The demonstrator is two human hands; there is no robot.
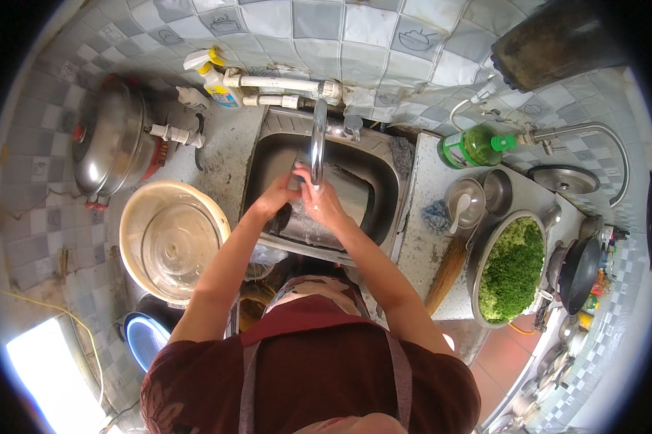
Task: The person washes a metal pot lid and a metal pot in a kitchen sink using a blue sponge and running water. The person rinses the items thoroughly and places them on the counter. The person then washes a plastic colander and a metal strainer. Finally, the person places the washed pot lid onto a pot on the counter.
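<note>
Below the curved chrome faucet (318,141), my left hand (276,196) and my right hand (321,204) come together over the stainless steel sink (394,217). Water runs onto my right hand, which looks wet, and splashes below it. My left fingers reach in towards the right hand from the left. The fingers overlap, so whether anything small is between them cannot be made out. Beneath the hands, a flat, shiny surface (353,187) fills much of the basin; glare and water hide what it is.
Left of the sink are a cream plastic basin (128,233), a lidded steel pot (109,141) and a spray bottle (220,87). On the right counter are a green-capped bottle (475,146), steel bowls (464,190), a straw brush (446,268) and a large bowl of chopped greens (513,271).
</note>
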